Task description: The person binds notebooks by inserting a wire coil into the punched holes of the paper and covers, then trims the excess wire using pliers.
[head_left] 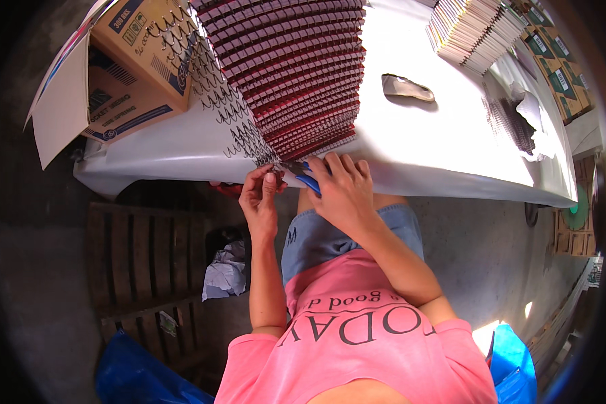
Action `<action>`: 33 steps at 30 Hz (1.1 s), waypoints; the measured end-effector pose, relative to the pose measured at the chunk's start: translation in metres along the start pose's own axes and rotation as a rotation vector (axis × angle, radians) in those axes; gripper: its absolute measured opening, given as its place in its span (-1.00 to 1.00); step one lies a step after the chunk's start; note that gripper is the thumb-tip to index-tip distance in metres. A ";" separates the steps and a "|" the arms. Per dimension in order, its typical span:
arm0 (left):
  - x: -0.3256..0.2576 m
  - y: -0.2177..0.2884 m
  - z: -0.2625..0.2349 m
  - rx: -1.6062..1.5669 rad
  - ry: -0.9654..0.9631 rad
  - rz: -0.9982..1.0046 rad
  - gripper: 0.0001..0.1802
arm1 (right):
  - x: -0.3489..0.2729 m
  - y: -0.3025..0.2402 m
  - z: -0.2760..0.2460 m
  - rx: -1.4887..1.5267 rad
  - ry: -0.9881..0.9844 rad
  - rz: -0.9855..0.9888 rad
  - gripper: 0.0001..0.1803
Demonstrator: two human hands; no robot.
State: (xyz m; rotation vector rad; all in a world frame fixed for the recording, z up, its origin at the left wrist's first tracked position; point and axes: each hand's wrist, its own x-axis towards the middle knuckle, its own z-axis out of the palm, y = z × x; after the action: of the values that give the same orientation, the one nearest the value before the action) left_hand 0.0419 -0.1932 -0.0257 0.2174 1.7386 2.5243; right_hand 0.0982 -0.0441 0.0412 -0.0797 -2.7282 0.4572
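A long row of red-edged spiral-bound books (296, 74) lies fanned out on the white-covered table. Dark spiral wires (225, 111) stick out from their left side in loose coils. At the near end of the row, my right hand (345, 190) is closed around blue-handled pliers (308, 180), whose jaws point left at the end of the nearest wire. My left hand (260, 195) pinches that wire beside the jaws, thumb against fingers. The exact spot where jaws and wire meet is small and partly hidden by the fingertips.
Cardboard boxes (138, 64) stand at the table's left. A grey, shoe-shaped object (408, 88) lies right of the books. Further right are stacked books (475, 30) and crumpled wrapping (528, 121). A wooden pallet (145, 252) and crumpled paper (225, 271) are below, left.
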 end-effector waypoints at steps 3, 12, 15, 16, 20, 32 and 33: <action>-0.001 0.001 0.008 0.021 0.048 0.010 -0.73 | 0.000 0.010 0.009 0.056 -0.007 0.001 -0.56; 0.000 0.006 0.009 -0.656 0.108 -0.261 -0.72 | 0.003 0.023 -0.012 0.291 0.083 -0.132 -0.58; 0.005 0.011 0.011 -0.606 0.092 -0.201 -0.72 | 0.013 0.022 -0.005 0.355 0.200 -0.120 -0.55; 0.008 0.016 0.013 -0.570 0.088 -0.165 -0.71 | 0.016 0.019 0.000 0.358 0.224 -0.120 -0.55; 0.013 0.034 0.023 0.104 0.089 -0.111 -0.66 | 0.027 0.008 0.011 0.214 0.469 -0.150 -0.50; 0.014 0.007 0.022 0.139 0.201 0.045 -0.72 | 0.033 0.008 0.026 0.191 0.555 -0.168 -0.43; 0.015 0.006 0.021 0.132 0.189 0.055 -0.72 | 0.030 0.010 0.023 0.191 0.513 -0.162 -0.43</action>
State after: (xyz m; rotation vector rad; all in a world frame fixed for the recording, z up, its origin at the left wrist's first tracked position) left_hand 0.0305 -0.1742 -0.0114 0.0343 1.9975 2.5436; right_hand 0.0621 -0.0379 0.0285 0.0667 -2.1599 0.5588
